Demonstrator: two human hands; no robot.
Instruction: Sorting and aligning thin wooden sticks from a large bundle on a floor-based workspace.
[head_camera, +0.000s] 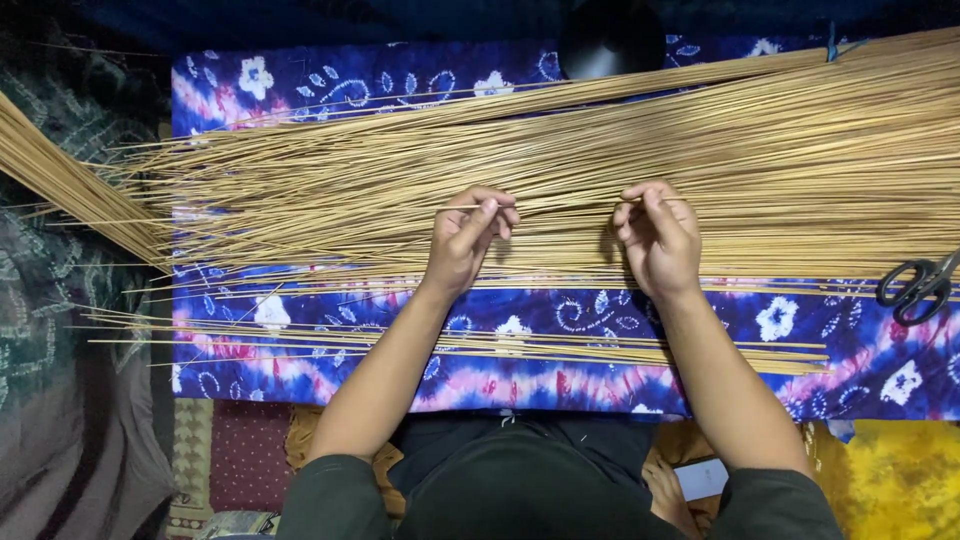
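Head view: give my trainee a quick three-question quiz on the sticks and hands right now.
1. True or false: both hands pinch the same thin stick above the big pile of sticks.
2. Where do the scissors lie? A) right edge of the cloth B) under the left hand C) on the pile
3. Fill in: the small row of sticks nearest the person rests on a blue and ____ patterned cloth.

Key: 1 true, left hand and right hand; 2 A; 3 purple.

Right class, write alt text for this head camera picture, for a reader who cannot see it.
Two bare hands, left hand and right hand, pinch one thin stick between them above a wide pile of tan sticks spread on a blue and purple tie-dye cloth. Black scissors lie at the right edge.
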